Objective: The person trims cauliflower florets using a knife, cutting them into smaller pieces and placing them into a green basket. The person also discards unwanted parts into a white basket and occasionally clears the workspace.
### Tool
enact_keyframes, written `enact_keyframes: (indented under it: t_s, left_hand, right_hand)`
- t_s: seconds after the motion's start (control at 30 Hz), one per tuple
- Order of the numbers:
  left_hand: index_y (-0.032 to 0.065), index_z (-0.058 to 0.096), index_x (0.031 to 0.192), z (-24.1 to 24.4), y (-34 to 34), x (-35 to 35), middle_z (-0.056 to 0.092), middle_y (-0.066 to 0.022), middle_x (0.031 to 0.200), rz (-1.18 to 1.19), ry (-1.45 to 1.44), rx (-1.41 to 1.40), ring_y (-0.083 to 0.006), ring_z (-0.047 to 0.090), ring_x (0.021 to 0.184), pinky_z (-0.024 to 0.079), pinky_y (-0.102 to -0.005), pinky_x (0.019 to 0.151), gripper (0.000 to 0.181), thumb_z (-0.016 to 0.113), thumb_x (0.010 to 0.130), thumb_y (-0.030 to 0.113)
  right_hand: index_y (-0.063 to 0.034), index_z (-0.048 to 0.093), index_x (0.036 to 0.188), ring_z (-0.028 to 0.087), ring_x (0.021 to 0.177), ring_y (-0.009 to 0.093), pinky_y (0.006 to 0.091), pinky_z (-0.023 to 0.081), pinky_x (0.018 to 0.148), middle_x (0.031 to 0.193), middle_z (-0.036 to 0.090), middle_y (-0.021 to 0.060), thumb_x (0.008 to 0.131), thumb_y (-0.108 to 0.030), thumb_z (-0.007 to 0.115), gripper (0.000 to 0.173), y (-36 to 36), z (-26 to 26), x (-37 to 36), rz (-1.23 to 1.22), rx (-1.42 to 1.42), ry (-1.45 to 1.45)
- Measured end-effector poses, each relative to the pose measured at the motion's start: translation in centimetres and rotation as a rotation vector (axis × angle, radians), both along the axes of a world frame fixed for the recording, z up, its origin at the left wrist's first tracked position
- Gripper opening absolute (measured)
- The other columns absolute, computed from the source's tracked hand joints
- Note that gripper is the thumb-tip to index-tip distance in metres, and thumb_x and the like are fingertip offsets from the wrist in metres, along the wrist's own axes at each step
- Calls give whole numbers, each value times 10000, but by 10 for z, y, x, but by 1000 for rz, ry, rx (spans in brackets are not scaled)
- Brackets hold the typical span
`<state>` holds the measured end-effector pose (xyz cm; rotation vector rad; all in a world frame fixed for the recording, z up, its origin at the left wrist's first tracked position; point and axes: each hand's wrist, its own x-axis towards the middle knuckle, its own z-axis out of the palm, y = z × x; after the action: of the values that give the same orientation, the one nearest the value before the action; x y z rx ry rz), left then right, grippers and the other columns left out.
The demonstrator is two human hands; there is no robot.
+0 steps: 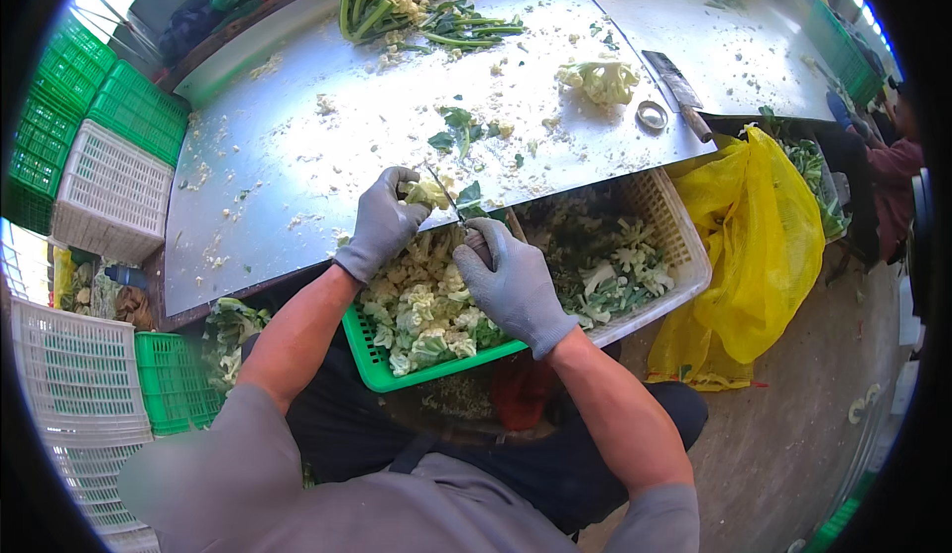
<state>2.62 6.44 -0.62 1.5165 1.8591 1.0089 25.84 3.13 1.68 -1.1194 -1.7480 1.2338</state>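
In a grey glove, my left hand (383, 224) holds a small cauliflower piece (427, 194) at the front edge of the metal table (275, 181). My right hand (513, 278), gloved too, grips the handle of a small knife (445, 190), whose blade points up beside the piece. Just below both hands, cut cauliflower florets (424, 315) fill a green plastic crate (383, 378). A pale crate (695, 263) on its right contains leaf and stem trimmings (621, 278). On the table lie a leafy cauliflower head (379, 6), a trimmed cauliflower piece (606, 80) and loose leaves (461, 129).
A cleaver (673, 80) and a small round metal object (652, 115) lie at the table's right. A yellow mesh bag (758, 248) hangs beside the pale crate. Green crates (137, 110) and white crates (111, 181) are stacked at left. Another person (889, 173) sits at far right.
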Motion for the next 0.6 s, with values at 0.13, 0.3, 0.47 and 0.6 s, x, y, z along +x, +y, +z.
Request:
enact_keyframes:
  t_s: [0.13,0.3,0.47,0.6]
  left_hand:
    - [-17,645,1118,8,-24,10,732,-164,946,-15,77,-3,-232,722,898,571,-353,842,393,769,768,112]
    - [-14,659,1083,4,-33,9,740,-178,955,4,117,22,-259,734,907,573,-371,838,373,796,762,117]
    - [-14,664,1058,6,-48,19,744,-180,923,-5,156,44,-252,738,869,574,-365,807,333,791,775,105]
    - [-8,661,1018,-11,-69,27,737,-165,897,-9,88,67,-192,710,819,560,-337,762,276,784,800,108]
  right_hand:
    - [9,629,1220,722,880,396,446,569,789,957,733,205,986,-248,680,351,-11,3,-9,13,-21,-12]
    - [17,618,1189,717,895,416,474,562,790,966,735,215,996,-245,657,328,-22,-7,-15,10,-11,-48]
    - [44,608,1145,704,922,453,491,555,809,947,725,255,1012,-248,621,321,-24,-4,-16,60,-72,-79]
    - [51,601,1106,741,796,344,443,571,690,862,719,219,1032,-277,600,337,-18,-12,-20,121,-244,-90]
